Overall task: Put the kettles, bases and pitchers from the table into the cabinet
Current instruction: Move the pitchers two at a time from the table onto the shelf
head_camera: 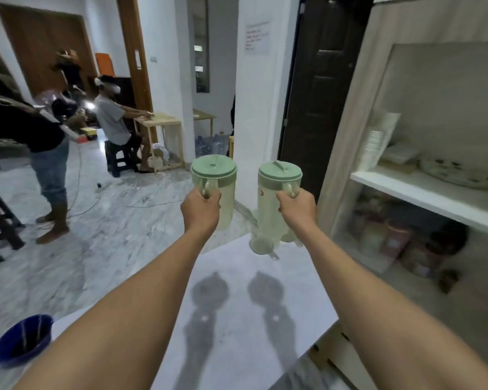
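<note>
Head view: fingers of the left hand [202, 205] are curled tight round the handle of the left pitcher [226, 190], and the right hand [296, 206] grips the handle of the right pitcher [269, 209] likewise. Both green lidded pitchers hang upright, side by side and apart, above the far end of the white table [237, 305]. Right of them stands the open cabinet [352, 130], a plate [457, 171] on its shelf.

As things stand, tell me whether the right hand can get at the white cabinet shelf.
Probably yes: the cabinet stands open, the shelf front is bare, and nothing lies between it and the right hand, which grips a pitcher.
</note>
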